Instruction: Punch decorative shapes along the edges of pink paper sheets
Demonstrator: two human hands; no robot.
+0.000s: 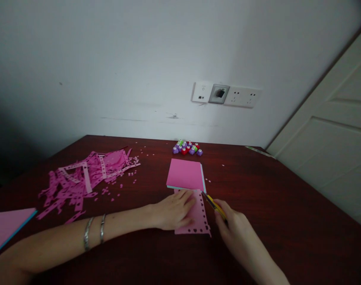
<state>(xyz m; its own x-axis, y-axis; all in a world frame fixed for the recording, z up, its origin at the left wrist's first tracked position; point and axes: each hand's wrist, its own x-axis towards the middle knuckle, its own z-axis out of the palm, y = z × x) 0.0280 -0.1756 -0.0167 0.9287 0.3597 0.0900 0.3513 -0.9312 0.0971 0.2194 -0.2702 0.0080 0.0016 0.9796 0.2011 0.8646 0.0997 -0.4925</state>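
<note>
Right hand [233, 223]: fingers closed around yellow cutter [212, 202], blade beyond them near upper right corner of punched pink sheet [198, 215]. Left hand [173, 211]: fingers slightly spread, resting on sheet.

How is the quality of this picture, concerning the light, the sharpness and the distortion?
Head view: dim light, the wall darkening at far left; head view: the door slants strongly, probably wide-lens distortion; head view: the knife and pink scraps look slightly soft, without fine detail.
</note>
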